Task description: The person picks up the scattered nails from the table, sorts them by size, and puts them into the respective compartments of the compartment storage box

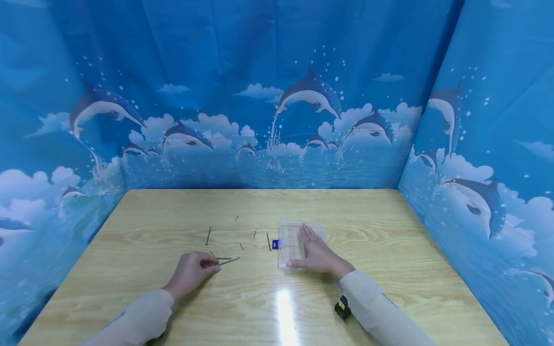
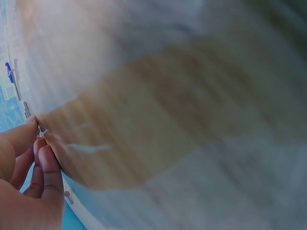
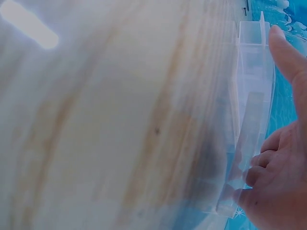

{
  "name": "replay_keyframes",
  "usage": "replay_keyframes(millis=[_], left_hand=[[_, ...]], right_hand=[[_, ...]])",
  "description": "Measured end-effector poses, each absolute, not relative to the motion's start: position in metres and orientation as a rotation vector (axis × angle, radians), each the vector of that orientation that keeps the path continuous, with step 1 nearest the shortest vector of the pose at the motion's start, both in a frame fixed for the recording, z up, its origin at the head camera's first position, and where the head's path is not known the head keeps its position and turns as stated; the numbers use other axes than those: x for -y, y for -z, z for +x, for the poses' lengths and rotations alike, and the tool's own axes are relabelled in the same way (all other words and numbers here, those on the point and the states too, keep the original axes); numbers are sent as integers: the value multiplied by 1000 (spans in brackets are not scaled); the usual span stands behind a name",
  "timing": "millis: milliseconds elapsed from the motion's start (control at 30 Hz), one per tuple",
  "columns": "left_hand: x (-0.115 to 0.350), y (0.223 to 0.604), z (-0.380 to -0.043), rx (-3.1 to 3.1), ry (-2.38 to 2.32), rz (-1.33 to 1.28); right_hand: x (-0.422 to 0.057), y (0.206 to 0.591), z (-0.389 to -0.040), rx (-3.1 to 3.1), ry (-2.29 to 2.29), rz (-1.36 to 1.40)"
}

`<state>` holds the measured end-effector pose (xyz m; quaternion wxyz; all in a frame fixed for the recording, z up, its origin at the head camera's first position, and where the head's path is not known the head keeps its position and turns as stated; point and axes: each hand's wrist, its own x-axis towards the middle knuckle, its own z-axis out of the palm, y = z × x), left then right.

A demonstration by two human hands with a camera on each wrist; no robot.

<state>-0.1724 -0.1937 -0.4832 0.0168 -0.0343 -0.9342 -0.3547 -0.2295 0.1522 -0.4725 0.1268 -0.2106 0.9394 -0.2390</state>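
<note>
Grey metal shows at the fingertips of the left hand [image 1: 192, 274], where thumb and fingers are pinched together on a thin rod [image 1: 230, 261] that juts right over the wood-grained surface [image 1: 372, 216]. A second rod [image 1: 223, 258] lies just beside it, partly hidden by the hand. Farther off, more slim metal pieces lie scattered: a longer one [image 1: 208, 236] to the left, short ones between, and another long one [image 1: 269, 241] to the right, near a small blue clip [image 1: 275, 244]. That clip sits at the left edge of a clear plastic box [image 1: 287, 240], right of centre. Over the box rests the right hand [image 1: 319, 255], its fingers extended toward the far side and its thumb set apart toward the near edge. On the near side, a black-and-yellow object [image 1: 343, 307] lies right beside the right sleeve [image 1: 374, 300]. Blue dolphin-print curtains [image 1: 251, 57] stand at left, far and right.
</note>
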Motion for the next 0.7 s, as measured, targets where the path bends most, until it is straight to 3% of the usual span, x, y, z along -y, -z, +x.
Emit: replay_keyframes(millis=[700], left_hand=[[192, 483, -177, 2951, 1019, -137]], right_hand=[[-154, 475, -230, -2735, 726, -626]])
